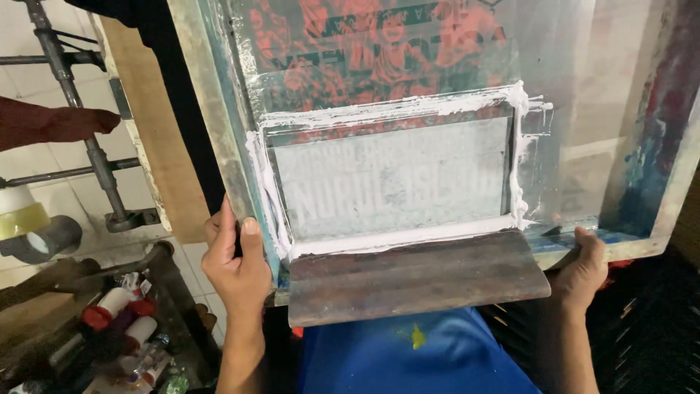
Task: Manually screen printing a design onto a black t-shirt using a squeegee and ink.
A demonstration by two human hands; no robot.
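Observation:
A screen-printing frame [219,124] with a translucent mesh fills the upper view; white ink [394,109] rims a grey rectangular stencil area [394,179]. A wooden squeegee [415,277] rests against the frame's near edge. My left hand [237,270] grips the frame's near left corner, thumb on top. My right hand [583,266] holds the frame's near edge on the right, next to the squeegee's end. Below lies blue fabric [423,357] with a small yellow spot.
Metal pipes [80,117] and a wooden board [157,124] stand at left over white tiles. Tape rolls [29,219] hang at far left. Several red-capped bottles [117,328] lie low left. Another person's dark red sleeve [51,122] reaches in at left. Black crate at lower right.

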